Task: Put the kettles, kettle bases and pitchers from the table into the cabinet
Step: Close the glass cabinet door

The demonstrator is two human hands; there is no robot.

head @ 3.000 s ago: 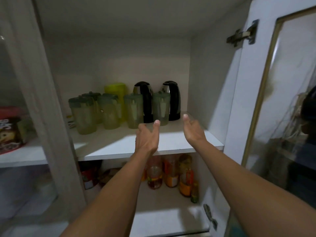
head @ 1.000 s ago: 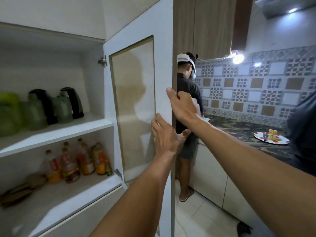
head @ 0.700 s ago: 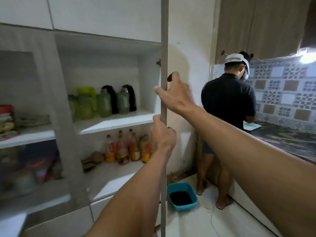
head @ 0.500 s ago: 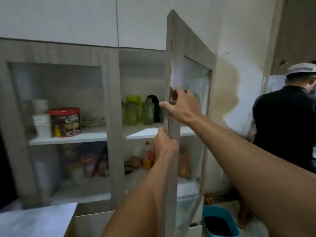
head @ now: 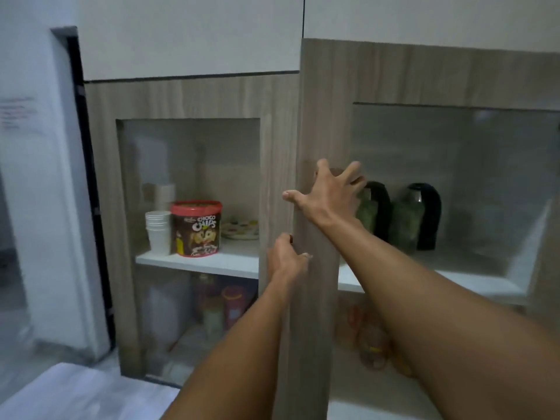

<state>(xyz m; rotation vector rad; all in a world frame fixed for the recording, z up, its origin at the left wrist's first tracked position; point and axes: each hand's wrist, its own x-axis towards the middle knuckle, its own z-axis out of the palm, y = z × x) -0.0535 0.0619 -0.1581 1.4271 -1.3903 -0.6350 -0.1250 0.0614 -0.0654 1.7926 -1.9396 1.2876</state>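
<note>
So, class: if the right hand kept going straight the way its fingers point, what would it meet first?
The right hand is spread against the wooden frame of the right cabinet door, so it would press into that door at once. The black kettles sit behind the glass, out of its path.

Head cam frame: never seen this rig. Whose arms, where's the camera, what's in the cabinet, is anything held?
There is no machine here: a person wears one wide-angle camera on the head, so both arms reach in from below. The right hand lies spread and flat on the frame of the right cabinet door. The left hand is loosely curled at that door's left edge. Neither hand holds anything. Behind the door's glass, on the shelf, stand two black kettles with green pitchers in front. The left compartment shows stacked white cups, a Choco Chips tub and a patterned plate.
</note>
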